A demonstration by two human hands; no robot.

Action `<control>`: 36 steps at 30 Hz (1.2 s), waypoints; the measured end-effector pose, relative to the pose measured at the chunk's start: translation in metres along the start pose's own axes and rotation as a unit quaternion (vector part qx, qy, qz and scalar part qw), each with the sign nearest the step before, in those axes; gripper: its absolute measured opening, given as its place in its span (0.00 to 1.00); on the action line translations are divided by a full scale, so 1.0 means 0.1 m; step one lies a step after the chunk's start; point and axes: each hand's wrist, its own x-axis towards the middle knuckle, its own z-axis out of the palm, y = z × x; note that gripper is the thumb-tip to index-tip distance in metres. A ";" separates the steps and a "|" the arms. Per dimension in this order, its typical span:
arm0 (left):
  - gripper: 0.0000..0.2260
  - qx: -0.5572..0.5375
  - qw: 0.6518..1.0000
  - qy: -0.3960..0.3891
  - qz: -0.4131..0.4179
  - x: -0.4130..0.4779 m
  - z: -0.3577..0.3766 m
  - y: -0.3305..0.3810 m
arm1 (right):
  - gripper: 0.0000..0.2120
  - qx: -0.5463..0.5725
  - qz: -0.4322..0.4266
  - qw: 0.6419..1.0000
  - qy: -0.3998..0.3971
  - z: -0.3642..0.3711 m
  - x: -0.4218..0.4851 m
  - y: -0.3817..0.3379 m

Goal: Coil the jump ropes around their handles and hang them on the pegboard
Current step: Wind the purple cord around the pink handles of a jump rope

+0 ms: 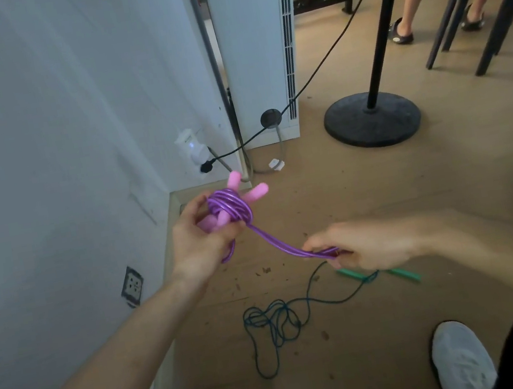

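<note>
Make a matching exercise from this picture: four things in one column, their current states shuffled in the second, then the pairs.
1. purple plastic jump rope
2. dark teal thin jump rope
3. left hand
4. right hand

A. lies tangled on the floor
B. grips the pink foam handles
C. partly coiled around the handles
D. pinches the loose purple strand

Pairs: 1-C, 2-A, 3-B, 4-D

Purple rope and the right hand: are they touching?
Touching. The head view shows the right hand pinching the purple rope between its fingers.
</note>
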 end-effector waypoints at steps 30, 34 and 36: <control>0.26 0.185 0.938 -0.236 0.176 -0.50 0.38 0.14 | 0.11 0.276 -0.020 0.925 0.259 -0.41 0.04 0.00; 0.23 0.142 0.948 -0.248 0.143 -0.50 0.38 0.16 | 0.08 0.339 -0.026 0.894 0.292 -0.46 0.06 0.05; 0.24 0.132 0.948 -0.250 0.147 -0.51 0.35 0.19 | 0.08 0.371 -0.025 0.876 0.308 -0.49 0.07 0.09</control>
